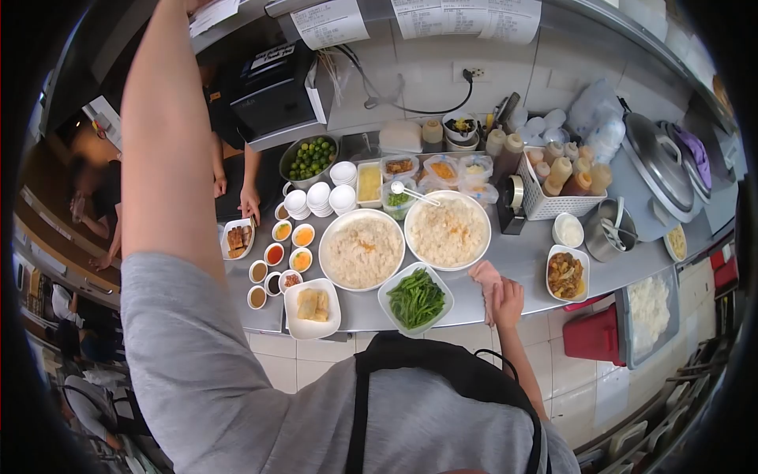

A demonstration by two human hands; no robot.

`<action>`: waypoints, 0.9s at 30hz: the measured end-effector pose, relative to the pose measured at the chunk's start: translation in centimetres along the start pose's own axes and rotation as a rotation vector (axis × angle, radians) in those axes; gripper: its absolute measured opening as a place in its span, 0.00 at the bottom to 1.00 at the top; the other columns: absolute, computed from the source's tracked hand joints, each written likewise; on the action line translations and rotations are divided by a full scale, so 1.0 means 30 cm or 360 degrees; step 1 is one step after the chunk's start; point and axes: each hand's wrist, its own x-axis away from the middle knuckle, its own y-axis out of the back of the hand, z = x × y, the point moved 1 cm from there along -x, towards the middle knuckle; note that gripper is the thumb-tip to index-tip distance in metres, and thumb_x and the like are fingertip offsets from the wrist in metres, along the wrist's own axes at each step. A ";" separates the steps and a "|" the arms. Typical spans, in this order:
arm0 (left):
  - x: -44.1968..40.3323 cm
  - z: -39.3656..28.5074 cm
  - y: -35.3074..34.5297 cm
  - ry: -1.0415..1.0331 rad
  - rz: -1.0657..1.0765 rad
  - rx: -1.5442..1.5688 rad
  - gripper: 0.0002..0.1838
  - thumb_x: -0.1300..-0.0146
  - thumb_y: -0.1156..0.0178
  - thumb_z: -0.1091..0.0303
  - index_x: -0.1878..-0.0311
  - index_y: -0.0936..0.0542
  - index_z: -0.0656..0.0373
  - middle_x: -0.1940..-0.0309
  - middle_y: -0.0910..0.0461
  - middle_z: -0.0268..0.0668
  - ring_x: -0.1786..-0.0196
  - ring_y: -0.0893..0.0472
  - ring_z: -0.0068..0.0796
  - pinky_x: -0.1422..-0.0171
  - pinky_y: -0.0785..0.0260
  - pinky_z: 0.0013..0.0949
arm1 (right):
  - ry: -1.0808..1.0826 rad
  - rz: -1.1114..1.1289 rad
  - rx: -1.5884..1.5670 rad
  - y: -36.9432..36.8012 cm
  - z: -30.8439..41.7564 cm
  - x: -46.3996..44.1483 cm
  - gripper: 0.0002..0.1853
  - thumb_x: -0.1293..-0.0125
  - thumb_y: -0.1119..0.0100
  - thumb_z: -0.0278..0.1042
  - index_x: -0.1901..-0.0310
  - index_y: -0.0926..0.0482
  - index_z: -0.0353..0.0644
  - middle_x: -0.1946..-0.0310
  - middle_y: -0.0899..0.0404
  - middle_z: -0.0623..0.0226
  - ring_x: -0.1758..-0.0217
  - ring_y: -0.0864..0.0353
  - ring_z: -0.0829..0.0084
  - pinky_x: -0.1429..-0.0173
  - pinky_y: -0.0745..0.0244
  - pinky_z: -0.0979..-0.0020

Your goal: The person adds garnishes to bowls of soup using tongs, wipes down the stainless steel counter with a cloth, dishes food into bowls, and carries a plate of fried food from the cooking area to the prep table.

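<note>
My left arm reaches up across the left side, and only a sliver of my left hand shows at the top edge beside a white paper slip; its fingers are hidden. At the counter's front edge my right hand is closed on a pink cloth. Left of the cloth stands a square bowl of green vegetables. Behind are two large round bowls of rice, the left one and the right one. A square white bowl holds pale, folded pieces of food.
Small sauce cups, a basket of bottles, a metal pot and a bowl of stew occupy the counter. Another person's hand touches a dish of meat. A printer stands behind; receipts hang above.
</note>
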 end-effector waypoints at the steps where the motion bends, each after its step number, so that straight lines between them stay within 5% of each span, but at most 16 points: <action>1: 0.054 0.039 -0.060 -0.0089 -0.0055 0.0219 0.05 0.45 0.41 0.68 0.73 0.24 0.57 0.84 0.33 0.27 0.84 0.37 0.17 0.82 0.48 0.22 | -0.0007 0.0010 0.0002 0.001 0.000 0.002 0.13 0.44 0.47 0.36 0.58 0.26 0.41 0.64 0.28 0.59 0.60 0.31 0.57 0.55 0.35 0.62; 3: 0.014 0.074 -0.045 -0.0150 0.0280 0.0144 0.06 0.45 0.41 0.66 0.70 0.24 0.58 0.82 0.31 0.28 0.82 0.36 0.18 0.79 0.44 0.25 | 0.0069 -0.0037 0.0076 0.003 0.002 0.003 0.14 0.44 0.46 0.36 0.56 0.26 0.42 0.61 0.28 0.60 0.58 0.30 0.58 0.54 0.35 0.62; 7: 0.254 0.008 -0.103 -0.0256 -0.0227 -0.0077 0.23 0.49 0.36 0.62 0.50 0.26 0.59 0.75 0.26 0.32 0.75 0.29 0.21 0.73 0.35 0.28 | 0.0414 0.0014 0.0325 0.061 0.057 -0.015 0.17 0.48 0.43 0.36 0.55 0.25 0.48 0.56 0.27 0.63 0.55 0.30 0.59 0.52 0.35 0.62; 8: 0.175 0.025 -0.062 -0.0187 -0.0206 -0.0228 0.32 0.53 0.34 0.61 0.44 0.32 0.56 0.62 0.27 0.38 0.62 0.26 0.32 0.63 0.32 0.34 | 0.0400 0.0167 0.0104 0.034 0.026 -0.006 0.16 0.49 0.43 0.35 0.56 0.24 0.49 0.58 0.26 0.63 0.56 0.29 0.59 0.52 0.35 0.63; 10: 0.032 0.025 0.046 -0.0566 -0.0323 -0.0491 0.23 0.48 0.40 0.58 0.50 0.27 0.59 0.62 0.23 0.39 0.62 0.24 0.33 0.59 0.31 0.33 | 0.0293 0.0488 -0.0226 0.024 -0.007 0.022 0.14 0.50 0.42 0.33 0.59 0.23 0.48 0.62 0.24 0.62 0.58 0.27 0.60 0.53 0.33 0.64; 14: 0.504 0.000 -0.099 -0.1153 -0.1059 0.0101 0.10 0.50 0.37 0.67 0.68 0.18 0.64 0.66 0.20 0.46 0.66 0.21 0.42 0.57 0.26 0.40 | -0.0087 0.1060 -0.0517 0.107 0.052 0.029 0.10 0.48 0.44 0.32 0.63 0.22 0.43 0.68 0.22 0.56 0.63 0.24 0.55 0.59 0.30 0.63; 17: 0.586 -0.003 -0.038 -0.1478 -0.1182 -0.0207 0.11 0.47 0.40 0.69 0.65 0.20 0.69 0.68 0.20 0.48 0.66 0.21 0.36 0.66 0.25 0.31 | -0.0525 0.0596 -0.0536 0.143 0.024 -0.061 0.10 0.46 0.46 0.32 0.63 0.22 0.41 0.69 0.22 0.53 0.64 0.24 0.53 0.60 0.28 0.63; 20: 0.731 -0.031 -0.098 -0.1564 -0.1144 -0.0151 0.12 0.45 0.41 0.67 0.66 0.20 0.69 0.70 0.21 0.46 0.68 0.21 0.33 0.68 0.26 0.29 | -0.0230 0.0056 0.0029 0.107 -0.036 -0.216 0.16 0.46 0.48 0.34 0.54 0.24 0.41 0.54 0.27 0.53 0.48 0.30 0.54 0.46 0.35 0.59; 22: 0.812 -0.053 -0.139 -0.1617 -0.1103 -0.0136 0.12 0.44 0.41 0.66 0.66 0.21 0.69 0.72 0.21 0.45 0.69 0.22 0.31 0.70 0.26 0.28 | -0.0079 -0.0007 0.0420 0.008 -0.103 -0.257 0.18 0.45 0.49 0.35 0.52 0.26 0.41 0.47 0.30 0.54 0.42 0.34 0.55 0.40 0.39 0.57; 24: 0.855 -0.061 -0.172 -0.1779 -0.1164 -0.0213 0.12 0.43 0.41 0.66 0.68 0.21 0.68 0.74 0.22 0.43 0.72 0.22 0.29 0.73 0.27 0.26 | -0.0125 0.0297 0.0823 -0.132 -0.193 -0.238 0.25 0.46 0.50 0.30 0.44 0.34 0.39 0.41 0.38 0.54 0.35 0.44 0.53 0.36 0.49 0.56; 27: 1.010 -0.062 -0.272 -0.1909 -0.1058 -0.0066 0.12 0.42 0.42 0.66 0.69 0.21 0.67 0.76 0.22 0.41 0.76 0.23 0.26 0.77 0.29 0.22 | -0.0009 0.0265 0.0870 -0.193 -0.251 -0.218 0.28 0.49 0.51 0.27 0.42 0.36 0.42 0.40 0.39 0.57 0.36 0.43 0.55 0.36 0.47 0.57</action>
